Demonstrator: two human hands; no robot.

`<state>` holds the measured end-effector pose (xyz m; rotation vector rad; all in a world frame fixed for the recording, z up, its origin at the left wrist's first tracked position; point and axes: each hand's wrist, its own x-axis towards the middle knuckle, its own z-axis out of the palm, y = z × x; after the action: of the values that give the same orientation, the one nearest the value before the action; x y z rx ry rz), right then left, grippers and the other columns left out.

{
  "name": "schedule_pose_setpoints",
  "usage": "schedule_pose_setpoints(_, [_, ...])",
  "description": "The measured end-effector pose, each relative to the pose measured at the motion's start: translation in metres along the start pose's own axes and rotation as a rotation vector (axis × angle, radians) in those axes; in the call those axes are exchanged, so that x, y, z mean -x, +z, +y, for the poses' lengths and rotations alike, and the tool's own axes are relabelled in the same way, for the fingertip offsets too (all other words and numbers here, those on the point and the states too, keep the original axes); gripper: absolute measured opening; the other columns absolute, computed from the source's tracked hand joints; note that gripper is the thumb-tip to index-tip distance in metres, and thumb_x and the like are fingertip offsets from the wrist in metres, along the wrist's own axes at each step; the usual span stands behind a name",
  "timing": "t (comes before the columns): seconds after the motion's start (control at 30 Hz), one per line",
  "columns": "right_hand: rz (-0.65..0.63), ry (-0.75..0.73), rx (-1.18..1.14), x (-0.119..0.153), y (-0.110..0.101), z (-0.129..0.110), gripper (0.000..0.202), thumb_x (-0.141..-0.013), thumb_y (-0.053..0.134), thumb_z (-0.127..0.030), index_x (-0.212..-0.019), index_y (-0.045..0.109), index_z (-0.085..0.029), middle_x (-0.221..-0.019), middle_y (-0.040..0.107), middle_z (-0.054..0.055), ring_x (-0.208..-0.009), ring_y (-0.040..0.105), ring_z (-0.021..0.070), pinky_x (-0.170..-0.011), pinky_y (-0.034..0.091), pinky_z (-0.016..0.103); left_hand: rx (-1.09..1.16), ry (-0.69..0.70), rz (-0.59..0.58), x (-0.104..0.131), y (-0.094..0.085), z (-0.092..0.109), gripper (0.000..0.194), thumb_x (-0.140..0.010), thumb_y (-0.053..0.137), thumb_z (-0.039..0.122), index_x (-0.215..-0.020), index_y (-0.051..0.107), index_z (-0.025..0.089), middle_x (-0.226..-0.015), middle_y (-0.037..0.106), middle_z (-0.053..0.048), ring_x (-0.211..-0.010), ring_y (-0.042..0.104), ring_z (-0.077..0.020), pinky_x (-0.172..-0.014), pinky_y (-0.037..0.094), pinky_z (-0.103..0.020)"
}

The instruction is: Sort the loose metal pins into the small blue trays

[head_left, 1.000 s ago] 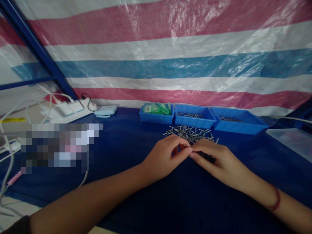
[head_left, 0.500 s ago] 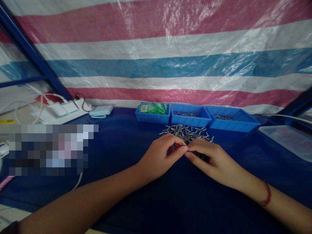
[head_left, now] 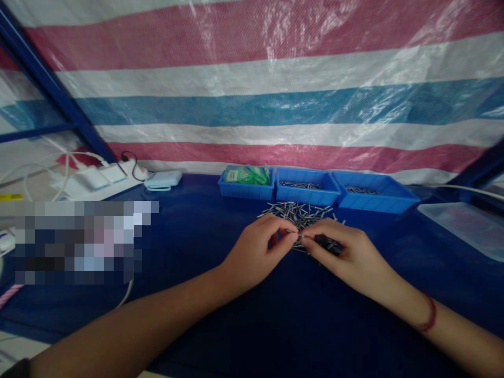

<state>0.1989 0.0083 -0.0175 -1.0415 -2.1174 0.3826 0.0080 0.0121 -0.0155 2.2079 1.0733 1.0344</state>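
Note:
My left hand (head_left: 262, 244) and my right hand (head_left: 344, 247) meet with their fingertips almost touching over a loose pile of thin metal pins (head_left: 297, 212). Pinched between both thumbs and forefingers is one small metal pin (head_left: 300, 236), mostly covered by the fingers. Its exact kind is too small to make out. Each hand is closed in a pinch on one end of it. The pile lies on the dark blue tabletop (head_left: 236, 325), partly hidden behind my hands.
Three blue bins line the back: one (head_left: 246, 190) with green packets, a middle one (head_left: 307, 197) and a right one (head_left: 378, 202) with metal pieces. A translucent tray (head_left: 464, 228) lies right. Left are a power strip (head_left: 102, 181), a pale blue device (head_left: 163, 180) and a blurred-out area.
My fingertips have drawn slightly apart, and the metal pin now shows between them. More of the pile is visible under my right hand.

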Motion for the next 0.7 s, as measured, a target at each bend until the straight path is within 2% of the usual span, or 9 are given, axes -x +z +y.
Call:
schedule_pose_setpoints(0.13, [0.133,-0.039,0.056,0.002,-0.001,-0.002,0.007,-0.083,0.058,-0.021,-0.087,0.063,-0.022,-0.083,0.068,0.002,-0.076,0.062,0.0154,-0.067,0.049,0.028,-0.026,-0.022,-0.016,0.000,0.000,-0.004,0.008,-0.086,0.055,0.020,-0.088,0.062,0.018,-0.082,0.060,0.000,-0.073,0.056,-0.0124,-0.069,0.044,-0.024])
schedule_pose_setpoints(0.27, [0.077,-0.157,0.128,0.000,-0.006,-0.008,0.007,-0.084,0.056,-0.019,-0.079,0.060,-0.020,-0.074,0.065,0.002,-0.070,0.059,0.0151,-0.067,0.045,0.030,-0.027,-0.018,-0.054,-0.001,-0.001,-0.003,0.012,-0.088,0.052,0.021,-0.086,0.062,0.017,-0.082,0.061,-0.001,-0.075,0.057,-0.0129,-0.071,0.044,-0.025])
schedule_pose_setpoints(0.37, [0.101,-0.178,0.235,-0.005,-0.020,-0.002,0.016,-0.087,0.052,-0.023,-0.073,0.058,-0.020,-0.069,0.064,0.002,-0.066,0.058,0.0154,-0.066,0.043,0.032,-0.043,-0.039,-0.040,-0.001,-0.001,-0.002,0.016,-0.088,0.052,0.023,-0.101,0.060,0.018,-0.085,0.062,-0.001,-0.076,0.057,-0.0136,-0.073,0.045,-0.026])
schedule_pose_setpoints(0.43, [0.255,-0.098,0.351,-0.010,-0.036,0.011,0.017,-0.087,0.051,-0.028,-0.076,0.060,-0.018,-0.075,0.066,0.005,-0.070,0.060,0.0171,-0.068,0.044,0.032,-0.068,-0.051,-0.040,-0.001,-0.001,-0.002,0.024,-0.088,0.052,0.023,-0.110,0.056,0.018,-0.089,0.062,-0.002,-0.079,0.058,-0.0142,-0.074,0.046,-0.027])
schedule_pose_setpoints(0.53, [0.491,0.233,0.623,-0.015,-0.062,0.038,0.021,-0.086,0.051,-0.035,-0.083,0.063,-0.017,-0.079,0.068,0.009,-0.072,0.062,0.0203,-0.064,0.044,0.032,-0.146,-0.024,-0.107,-0.001,-0.001,-0.005,0.020,-0.088,0.052,0.023,-0.106,0.060,0.017,-0.094,0.062,-0.004,-0.086,0.059,-0.0156,-0.079,0.045,-0.030])
schedule_pose_setpoints(0.6, [0.506,0.318,0.698,-0.016,-0.075,0.056,0.028,-0.087,0.047,-0.037,-0.081,0.063,-0.016,-0.080,0.067,0.013,-0.076,0.062,0.0253,-0.066,0.043,0.038,-0.225,0.009,-0.153,-0.001,0.000,-0.008,0.020,-0.088,0.053,0.027,-0.102,0.062,0.017,-0.099,0.062,-0.005,-0.092,0.058,-0.0177,-0.083,0.044,-0.033])
schedule_pose_setpoints(0.7, [0.352,0.425,0.835,-0.015,-0.080,0.070,0.031,-0.086,0.045,-0.040,-0.082,0.064,-0.016,-0.080,0.067,0.014,-0.080,0.061,0.0317,-0.068,0.040,0.050,-0.361,0.048,-0.204,0.000,0.003,-0.010,0.026,-0.086,0.055,0.038,-0.102,0.063,0.019,-0.102,0.062,-0.005,-0.095,0.058,-0.0208,-0.083,0.043,-0.036])
